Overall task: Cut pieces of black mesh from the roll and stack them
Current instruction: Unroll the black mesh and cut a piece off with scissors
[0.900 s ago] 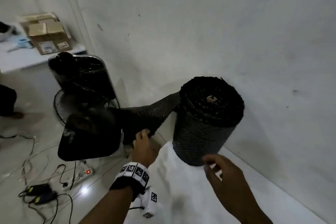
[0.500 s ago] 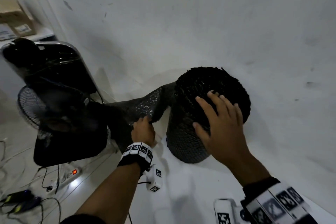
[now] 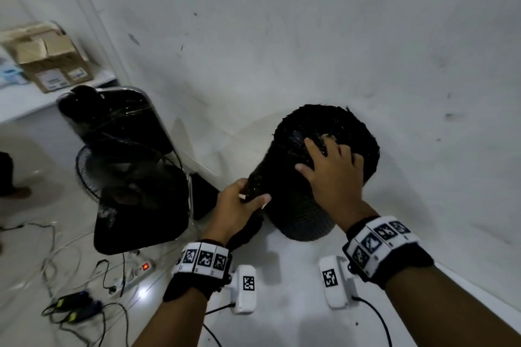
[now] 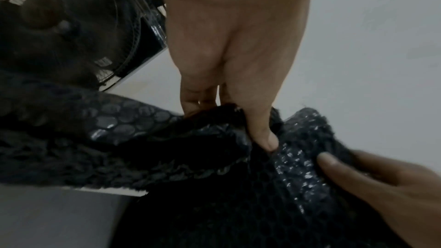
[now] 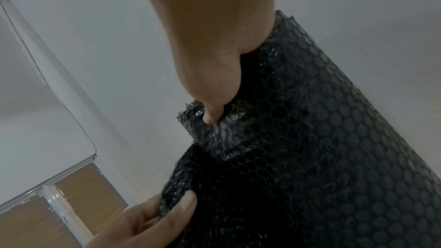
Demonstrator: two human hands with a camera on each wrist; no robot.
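1. Mesh roll (image 3: 304,205) stands upright on white worktop (image 3: 282,318), against far wall.
2. L hand (image 3: 236,205) fingers pinch loose mesh edge (image 4: 226,118) at roll's left side.
3. R hand (image 3: 332,175) fingers spread flat, pressing roll top.

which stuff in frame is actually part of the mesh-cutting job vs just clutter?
Job:
- black mesh roll, standing upright by the wall
- loose end of the mesh, pinched by the left hand
- right hand, spread flat on the roll's top

Clutter:
- fan
- black chair
- cardboard box
- power strip and cables on the floor
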